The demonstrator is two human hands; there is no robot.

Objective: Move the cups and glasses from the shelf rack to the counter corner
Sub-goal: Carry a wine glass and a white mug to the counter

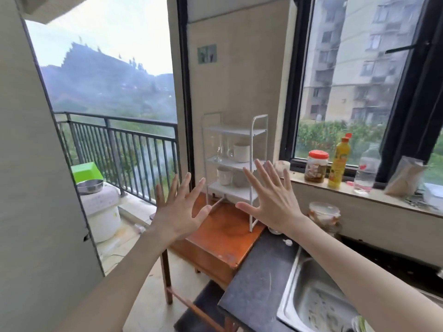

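- Head view: left hand (178,213) and right hand (268,200) raised before rack (233,161), fingers spread wide, palms away, holding nothing.
- On rack's middle shelf: white cup (241,152) plus clear glasses (221,149), count unclear. On lower shelf: mug (224,176).
- All upright, long axes vertical, mouths up; handle directions not discernible.
- Rack stands on wooden table (215,238), just left of counter (259,283).
- Step judged: first reach. Advised: take cup by its side, lift straight, clear shelf above before withdrawing; glasses by stem, one at a time.
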